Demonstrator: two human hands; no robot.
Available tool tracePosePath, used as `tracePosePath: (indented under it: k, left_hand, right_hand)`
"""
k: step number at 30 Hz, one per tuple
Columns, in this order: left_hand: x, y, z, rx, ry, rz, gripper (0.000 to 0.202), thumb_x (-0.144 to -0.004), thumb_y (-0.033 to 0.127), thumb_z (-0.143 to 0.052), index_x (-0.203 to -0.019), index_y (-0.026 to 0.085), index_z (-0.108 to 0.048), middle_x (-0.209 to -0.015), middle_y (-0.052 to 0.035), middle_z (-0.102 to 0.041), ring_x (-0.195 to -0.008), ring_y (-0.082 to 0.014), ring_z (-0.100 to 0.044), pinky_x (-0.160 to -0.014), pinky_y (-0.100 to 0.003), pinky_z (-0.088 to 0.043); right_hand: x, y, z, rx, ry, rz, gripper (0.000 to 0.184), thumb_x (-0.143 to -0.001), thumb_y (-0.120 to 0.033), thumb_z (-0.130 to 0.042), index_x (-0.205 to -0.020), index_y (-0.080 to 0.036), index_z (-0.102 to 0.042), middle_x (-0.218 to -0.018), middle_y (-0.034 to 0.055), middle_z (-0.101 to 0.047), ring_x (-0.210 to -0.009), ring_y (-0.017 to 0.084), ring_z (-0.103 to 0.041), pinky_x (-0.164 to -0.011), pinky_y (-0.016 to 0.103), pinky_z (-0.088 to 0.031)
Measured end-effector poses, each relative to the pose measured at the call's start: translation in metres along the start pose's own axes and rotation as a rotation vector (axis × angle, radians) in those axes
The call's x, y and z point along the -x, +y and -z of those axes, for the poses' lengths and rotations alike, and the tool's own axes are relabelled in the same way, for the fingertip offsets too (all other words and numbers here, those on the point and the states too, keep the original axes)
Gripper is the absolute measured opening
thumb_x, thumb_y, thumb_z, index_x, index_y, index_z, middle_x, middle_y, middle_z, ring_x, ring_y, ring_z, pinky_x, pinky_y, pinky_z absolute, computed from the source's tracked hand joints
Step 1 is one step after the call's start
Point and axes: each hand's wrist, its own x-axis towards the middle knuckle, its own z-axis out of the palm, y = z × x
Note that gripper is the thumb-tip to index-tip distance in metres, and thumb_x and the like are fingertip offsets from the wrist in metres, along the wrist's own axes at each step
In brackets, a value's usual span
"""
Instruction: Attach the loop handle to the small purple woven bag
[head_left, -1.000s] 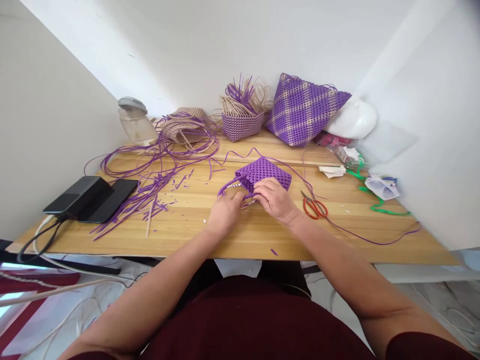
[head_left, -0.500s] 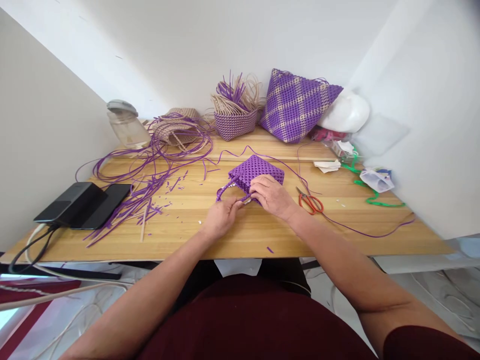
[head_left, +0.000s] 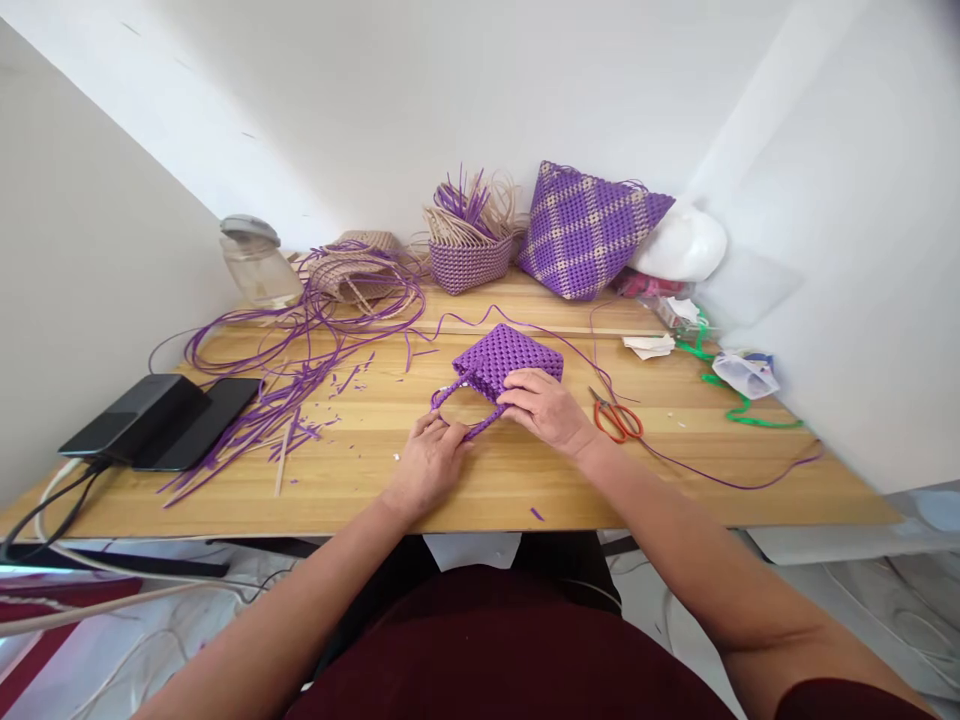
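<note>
No readable text or labels

I see a light wooden surface (head_left: 465, 480) standing in a narrow corner. A plain white wall (head_left: 420, 90) closes the back, and two more white walls stand close at the left (head_left: 82, 270) and at the right (head_left: 862, 250). The light is soft and even, like daylight. Under the front edge, the floor (head_left: 862, 600) is pale, with loose cables (head_left: 112, 575) lying at the left side.
</note>
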Motion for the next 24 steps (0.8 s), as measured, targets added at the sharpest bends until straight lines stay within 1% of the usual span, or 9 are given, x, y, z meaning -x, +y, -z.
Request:
tracePosePath:
  k: [2,5,8,10,11,13,16,20,24]
  left_hand:
    - [0.000,0.007,0.004,-0.060,-0.011,0.020,0.022,-0.097,0.032,-0.047,-0.106,0.016,-0.061,-0.088,-0.0105,-0.072,-0.088,-0.0258,-0.066,-0.103,-0.046,-0.035]
    - [-0.012,0.024,0.008,-0.128,-0.043,0.074,0.038,-0.095,0.044,-0.051,-0.114,0.013,-0.061,-0.084,-0.0140,-0.072,-0.082,-0.0289,-0.068,-0.100,-0.047,-0.036]
    - [-0.033,0.037,0.006,-0.166,-0.097,0.116,0.036,-0.097,0.042,-0.045,-0.097,0.014,-0.066,-0.076,-0.0149,-0.072,-0.074,-0.0286,-0.068,-0.094,-0.046,-0.037]
    - [-0.043,0.044,0.001,-0.165,-0.127,0.131,0.038,-0.099,0.036,-0.038,-0.088,0.013,-0.067,-0.071,-0.0161,-0.070,-0.069,-0.0283,-0.067,-0.089,-0.045,-0.037]
    - [-0.046,0.046,-0.002,-0.156,-0.133,0.132,0.039,-0.099,0.032,-0.035,-0.089,0.012,-0.067,-0.070,-0.0168,-0.070,-0.067,-0.0283,-0.067,-0.087,-0.045,-0.036]
    - [-0.047,0.050,-0.007,-0.136,-0.120,0.127,0.038,-0.098,0.029,-0.035,-0.098,0.010,-0.067,-0.070,-0.0177,-0.070,-0.064,-0.0286,-0.065,-0.085,-0.046,-0.036]
    - [-0.039,0.050,-0.012,-0.125,-0.091,0.096,0.035,-0.096,0.027,-0.037,-0.101,0.010,-0.066,-0.070,-0.0170,-0.069,-0.063,-0.0284,-0.064,-0.087,-0.047,-0.035]
    - [-0.023,0.038,-0.016,-0.196,-0.050,0.013,0.030,-0.094,0.019,-0.038,-0.099,0.014,-0.067,-0.070,-0.0135,-0.068,-0.068,-0.0270,-0.064,-0.092,-0.047,-0.035]
    - [-0.013,0.031,-0.018,-0.172,-0.023,0.002,0.027,-0.095,0.019,-0.041,-0.093,0.015,-0.067,-0.072,-0.0131,-0.068,-0.074,-0.0271,-0.064,-0.091,-0.046,-0.036]
  right_hand:
    - [0.003,-0.009,0.006,-0.054,0.066,-0.100,0.021,-0.090,-0.035,-0.067,-0.105,-0.021,-0.072,-0.115,0.0111,-0.067,-0.113,0.027,-0.058,-0.103,0.046,-0.046]
    - [0.012,-0.033,0.012,-0.216,0.224,-0.515,0.019,-0.092,-0.037,-0.063,-0.095,-0.021,-0.074,-0.097,0.0091,-0.071,-0.095,0.025,-0.065,-0.091,0.044,-0.051]
    - [0.022,-0.057,0.006,-0.673,0.109,-1.045,0.029,-0.092,-0.045,-0.061,-0.086,-0.019,-0.072,-0.077,0.0072,-0.071,-0.065,0.021,-0.065,-0.054,0.031,-0.051]
    - [0.023,-0.066,-0.003,-1.059,0.059,-1.270,0.031,-0.091,-0.047,-0.062,-0.088,-0.017,-0.070,-0.079,0.0075,-0.071,-0.061,0.018,-0.065,-0.044,0.025,-0.044]
    - [0.020,-0.068,-0.008,-1.221,0.112,-1.337,0.031,-0.091,-0.046,-0.062,-0.086,-0.017,-0.069,-0.078,0.0071,-0.071,-0.060,0.017,-0.065,-0.044,0.023,-0.044]
    - [0.011,-0.068,-0.018,-1.436,0.316,-1.431,0.029,-0.094,-0.041,-0.061,-0.081,-0.016,-0.068,-0.072,0.0048,-0.069,-0.056,0.012,-0.060,-0.049,0.021,-0.046]
    - [-0.006,-0.065,-0.027,-1.492,0.568,-1.544,0.027,-0.097,-0.031,-0.057,-0.078,-0.016,-0.068,-0.068,0.0031,-0.069,-0.053,0.010,-0.056,-0.048,0.020,-0.044]
    - [-0.019,-0.068,-0.031,-1.530,0.592,-1.554,0.030,-0.100,-0.030,-0.051,-0.081,-0.016,-0.069,-0.073,0.0053,-0.071,-0.060,0.012,-0.062,-0.051,0.021,-0.046]
    - [-0.021,-0.069,-0.031,-1.600,0.591,-1.549,0.036,-0.100,-0.042,-0.049,-0.086,-0.016,-0.069,-0.076,0.0052,-0.071,-0.060,0.013,-0.062,-0.051,0.022,-0.045]
